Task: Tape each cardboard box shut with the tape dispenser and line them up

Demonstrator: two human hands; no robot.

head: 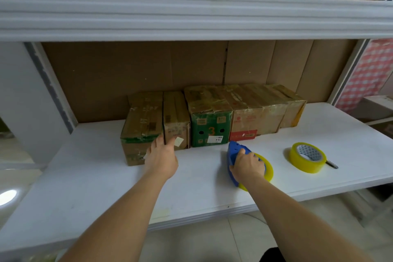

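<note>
Several taped cardboard boxes stand side by side at the back of a white shelf (106,187). The leftmost box (140,127) juts further forward than its neighbour, a narrow brown box (175,121). Then come a green box marked 3 (209,125), a box with a red band (253,117) and a last brown box (291,106). My left hand (161,157) touches the front of the two left boxes with straight fingers. My right hand (248,165) grips a blue tape dispenser (234,153) with a yellow roll, lying on the shelf before the green box.
A spare roll of yellow tape (307,157) lies on the shelf to the right, with a dark handle (331,164) poking out behind it. A white upper shelf (191,13) overhangs the boxes. Brown cardboard (127,70) lines the back wall.
</note>
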